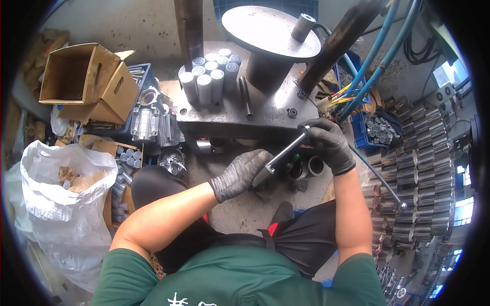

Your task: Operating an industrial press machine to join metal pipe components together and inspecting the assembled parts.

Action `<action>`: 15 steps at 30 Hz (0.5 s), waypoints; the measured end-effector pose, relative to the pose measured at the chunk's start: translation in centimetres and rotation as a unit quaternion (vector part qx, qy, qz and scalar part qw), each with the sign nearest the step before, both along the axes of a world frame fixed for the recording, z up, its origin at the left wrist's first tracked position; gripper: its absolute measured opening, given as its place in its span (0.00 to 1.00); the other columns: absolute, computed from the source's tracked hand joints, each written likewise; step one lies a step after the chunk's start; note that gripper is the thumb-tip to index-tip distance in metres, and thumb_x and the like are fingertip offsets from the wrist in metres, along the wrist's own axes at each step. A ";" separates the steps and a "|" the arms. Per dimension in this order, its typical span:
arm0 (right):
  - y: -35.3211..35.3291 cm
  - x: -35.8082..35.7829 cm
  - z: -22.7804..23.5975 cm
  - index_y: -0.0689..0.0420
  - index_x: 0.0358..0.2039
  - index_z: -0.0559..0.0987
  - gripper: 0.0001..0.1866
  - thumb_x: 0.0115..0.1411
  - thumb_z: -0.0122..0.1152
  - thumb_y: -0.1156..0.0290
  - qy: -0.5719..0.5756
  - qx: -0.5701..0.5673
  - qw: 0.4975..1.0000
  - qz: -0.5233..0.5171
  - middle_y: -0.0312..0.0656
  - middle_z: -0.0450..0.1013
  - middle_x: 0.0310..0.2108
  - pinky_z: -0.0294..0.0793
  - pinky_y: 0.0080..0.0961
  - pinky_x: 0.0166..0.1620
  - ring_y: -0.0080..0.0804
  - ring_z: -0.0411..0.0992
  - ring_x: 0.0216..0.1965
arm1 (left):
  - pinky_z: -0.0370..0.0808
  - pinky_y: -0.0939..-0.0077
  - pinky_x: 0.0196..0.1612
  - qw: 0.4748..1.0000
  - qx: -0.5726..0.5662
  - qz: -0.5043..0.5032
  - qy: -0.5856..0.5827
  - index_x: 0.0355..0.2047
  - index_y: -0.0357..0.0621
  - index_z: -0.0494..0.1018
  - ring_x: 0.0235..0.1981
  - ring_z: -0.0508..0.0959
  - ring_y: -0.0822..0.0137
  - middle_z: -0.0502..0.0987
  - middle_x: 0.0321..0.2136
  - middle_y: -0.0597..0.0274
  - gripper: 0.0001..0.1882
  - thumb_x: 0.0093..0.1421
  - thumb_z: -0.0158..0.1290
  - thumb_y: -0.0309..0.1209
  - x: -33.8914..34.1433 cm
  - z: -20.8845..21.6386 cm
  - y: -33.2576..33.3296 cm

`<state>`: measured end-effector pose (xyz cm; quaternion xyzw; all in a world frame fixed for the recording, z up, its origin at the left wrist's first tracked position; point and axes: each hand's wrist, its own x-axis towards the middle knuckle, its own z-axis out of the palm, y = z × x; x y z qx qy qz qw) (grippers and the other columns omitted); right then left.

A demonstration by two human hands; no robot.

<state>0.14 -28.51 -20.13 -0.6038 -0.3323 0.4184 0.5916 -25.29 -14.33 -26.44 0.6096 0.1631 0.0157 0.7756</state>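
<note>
A slim shiny metal rod (286,153) slants between my two gloved hands, its thicker grey end low and its ring-like end high. My left hand (244,171), in a dark grey glove, is closed around the thicker end. At the upper end, the fingers of my right hand (329,144) pinch the rod near its ring. Just beyond my hands is a metal press bed (275,109). On it stand several light grey cylinders (209,81) in a cluster, and a dark short bar (245,97) lies beside them.
A round metal plate (260,30) on a thick column carries a small cylinder (303,28). Right of me, a ball-ended lever (380,178) juts out before stacked metal tubes (408,178). Cardboard boxes (87,81) and a white sack (66,219) stand at the left.
</note>
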 end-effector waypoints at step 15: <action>-1.4 -0.7 1.4 0.66 0.46 0.84 0.14 0.62 0.71 0.73 -0.052 -0.069 0.996 0.015 0.41 0.83 0.40 0.81 0.21 0.46 0.26 0.82 0.40 | 0.78 0.77 0.28 0.982 0.181 -0.029 -0.042 0.55 0.46 0.74 0.27 0.80 0.72 0.79 0.31 0.61 0.34 0.76 0.35 0.62 0.4 -0.5 0.9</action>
